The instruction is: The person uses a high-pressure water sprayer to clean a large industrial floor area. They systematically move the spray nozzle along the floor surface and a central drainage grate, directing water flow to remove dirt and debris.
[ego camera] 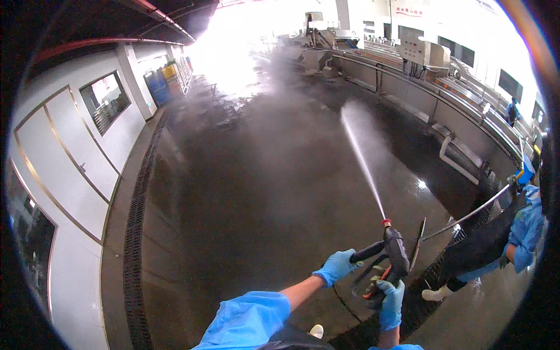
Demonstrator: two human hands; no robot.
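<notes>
A black spray gun (396,251) points away from me over the wet concrete floor (245,183). From its red nozzle (386,222) a white water jet (362,162) shoots forward and spreads into mist. My left hand (339,267), in a blue glove, grips the black side handle (367,252). Wrapped around the rear of the gun is my right hand (390,297), gloved in blue too; its fingers are partly hidden. An orange-red part (385,273) shows beside the gun's body. A thin dark hose (348,304) hangs below.
To the right, a person (498,245) in blue sleeves and a dark apron holds a long-handled floor squeegee (463,214). A slotted drain (138,218) runs along the left wall with a white door (74,144). Metal processing machinery (407,92) lines the right side.
</notes>
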